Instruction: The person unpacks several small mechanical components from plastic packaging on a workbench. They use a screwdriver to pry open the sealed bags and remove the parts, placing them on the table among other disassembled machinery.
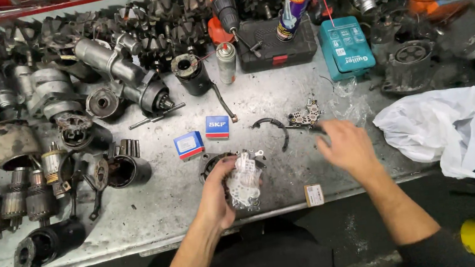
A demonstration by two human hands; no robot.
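My left hand (218, 190) grips a clear plastic bag with a pale metal part inside (244, 182), held over a round dark housing (212, 164) on the grey metal bench (163, 210). My right hand (344, 143) reaches toward a small grey rectifier-like part (305, 115), fingers apart; whether its fingertips touch the part's dark end I cannot tell. A black curved plastic piece (275, 129) lies between the two hands.
Two small red-and-blue boxes (203, 135) lie ahead of my left hand. Starter motors and armatures (46, 134) crowd the left. A spray can (296, 0), cordless drill (222, 7), black case (278, 42) and teal box (346, 46) stand behind. A white plastic bag (440, 131) lies right.
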